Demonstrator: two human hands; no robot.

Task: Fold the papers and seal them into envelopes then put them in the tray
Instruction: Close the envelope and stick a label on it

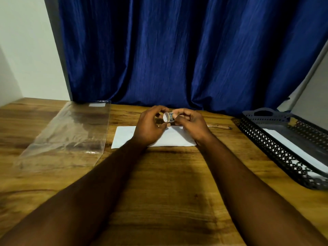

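A white envelope (124, 137) lies flat on the wooden table (159, 174), partly under my hands. Above it both hands hold a small roll of tape (168, 118). My right hand (190, 123) grips the roll with curled fingers. My left hand (150, 121) has its fingertips curled at the roll's near face, pinching at it. A black perforated tray (276, 150) stands at the right with a white envelope (292, 148) lying inside it.
An empty clear plastic sleeve (71, 132) lies on the table's left side. A pencil (220, 126) rests just right of my right hand, between it and the tray. A blue curtain (177, 50) hangs behind the table.
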